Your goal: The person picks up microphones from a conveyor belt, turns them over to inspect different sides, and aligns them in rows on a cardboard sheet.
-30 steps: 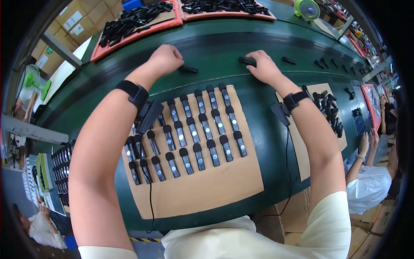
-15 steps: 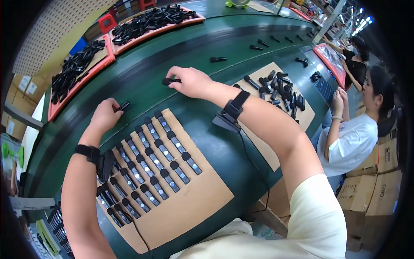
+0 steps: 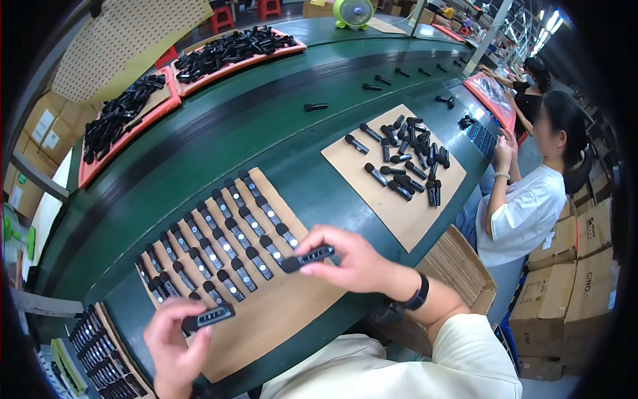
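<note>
My left hand [image 3: 174, 342] pinches a small black clip-on microphone [image 3: 215, 315] with a foam tip, above the near-left part of a brown cardboard sheet [image 3: 266, 326]. Over the sheet's right edge, my right hand [image 3: 355, 261] grips another clip-on microphone [image 3: 316, 254] between thumb and fingers, its foam end pointing left. Rows of similar microphones [image 3: 230, 284] lie side by side on the sheet, foam ends away from me; most show a pale round spot. My left hand hides part of the nearest row.
To the right, a second cardboard sheet [image 3: 412, 229] bears a loose heap of microphones [image 3: 419, 149]. Several more lie spaced along the green conveyor belt [image 3: 246, 126]. Red-rimmed trays [image 3: 174, 100] piled with black pieces stand beyond. A co-worker [image 3: 525, 206] sits at right, near stacked cartons [image 3: 545, 306].
Both hands have come back from the belt toward me, each carrying a microphone, and are now over the near sheet. The view has shifted slightly, showing more of the right-hand sheet.
</note>
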### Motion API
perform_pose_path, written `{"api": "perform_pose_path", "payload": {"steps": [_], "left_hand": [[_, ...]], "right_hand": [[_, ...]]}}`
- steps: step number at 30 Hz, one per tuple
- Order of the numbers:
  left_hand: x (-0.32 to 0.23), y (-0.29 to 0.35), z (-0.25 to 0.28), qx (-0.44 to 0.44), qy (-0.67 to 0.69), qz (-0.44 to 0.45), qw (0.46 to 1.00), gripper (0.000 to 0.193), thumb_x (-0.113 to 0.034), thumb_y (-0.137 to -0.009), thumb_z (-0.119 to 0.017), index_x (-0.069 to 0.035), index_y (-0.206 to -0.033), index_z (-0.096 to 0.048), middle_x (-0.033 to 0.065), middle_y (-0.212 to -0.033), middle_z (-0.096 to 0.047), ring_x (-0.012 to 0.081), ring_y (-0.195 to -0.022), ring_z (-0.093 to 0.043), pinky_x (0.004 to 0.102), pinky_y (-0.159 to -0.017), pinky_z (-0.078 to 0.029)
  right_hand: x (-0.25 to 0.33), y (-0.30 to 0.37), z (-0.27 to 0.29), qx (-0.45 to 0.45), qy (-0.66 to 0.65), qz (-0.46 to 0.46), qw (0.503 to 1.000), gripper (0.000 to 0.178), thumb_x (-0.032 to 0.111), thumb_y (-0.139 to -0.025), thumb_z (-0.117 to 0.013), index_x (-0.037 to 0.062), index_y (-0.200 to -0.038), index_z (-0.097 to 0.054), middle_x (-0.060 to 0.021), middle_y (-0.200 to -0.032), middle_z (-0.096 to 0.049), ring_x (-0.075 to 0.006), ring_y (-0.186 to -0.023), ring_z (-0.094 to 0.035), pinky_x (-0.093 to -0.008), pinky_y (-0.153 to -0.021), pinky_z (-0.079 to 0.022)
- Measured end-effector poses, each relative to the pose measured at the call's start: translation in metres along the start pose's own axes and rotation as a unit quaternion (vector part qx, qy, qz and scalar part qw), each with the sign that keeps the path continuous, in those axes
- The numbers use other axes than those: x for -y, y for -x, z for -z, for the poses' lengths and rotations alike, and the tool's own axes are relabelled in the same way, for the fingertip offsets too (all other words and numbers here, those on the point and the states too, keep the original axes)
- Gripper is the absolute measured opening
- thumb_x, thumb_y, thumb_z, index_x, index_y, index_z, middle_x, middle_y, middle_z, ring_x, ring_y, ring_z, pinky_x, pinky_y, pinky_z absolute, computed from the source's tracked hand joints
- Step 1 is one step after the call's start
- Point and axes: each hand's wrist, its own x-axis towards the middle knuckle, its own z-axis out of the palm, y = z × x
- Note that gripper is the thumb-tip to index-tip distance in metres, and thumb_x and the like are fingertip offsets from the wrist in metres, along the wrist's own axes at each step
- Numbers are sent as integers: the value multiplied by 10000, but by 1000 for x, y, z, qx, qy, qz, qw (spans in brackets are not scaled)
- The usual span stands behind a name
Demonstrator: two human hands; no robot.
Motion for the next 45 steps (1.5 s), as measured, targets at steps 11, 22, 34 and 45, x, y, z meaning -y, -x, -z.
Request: {"api": "perform_pose_path", "payload": {"steps": [11, 22, 34, 45], "left_hand": [[34, 116, -32, -288, 214, 152, 921, 208, 52, -819, -632, 24, -1013, -563, 103, -972, -605, 181, -918, -622, 277, -813, -506], [6, 133, -25, -218, 61, 73, 971, 292, 92, -730, -748, 26, -996, -649, 130, -991, -689, 218, -930, -660, 305, -836, -512], [7, 127, -26, -161, 78, 25, 984, 293, 79, -724, -758, 9, -991, -660, 126, -971, -704, 246, -927, -681, 340, -841, -530], [8, 122, -28, -152, 85, 10, 985, 282, 72, -730, -749, 8, -991, -665, 123, -960, -706, 241, -914, -681, 432, -938, -521]], "right_hand": [[4, 21, -68, 101, -117, -40, 987, 248, 22, -851, -696, 48, -1089, -633, -59, -1026, -646, -151, -955, -619, -279, -842, -488], [28, 32, -107, 127, -49, 77, 988, 290, -30, -752, -758, 17, -1018, -652, -87, -905, -650, -198, -830, -600, -297, -751, -471], [32, 34, -109, 119, -34, 88, 988, 285, -30, -747, -756, 20, -1007, -650, -87, -870, -624, -187, -774, -581, -290, -696, -447], [29, 33, -105, 129, -33, 101, 986, 287, -39, -749, -742, 17, -1014, -647, -84, -877, -617, -195, -774, -578, -293, -702, -448]]}}
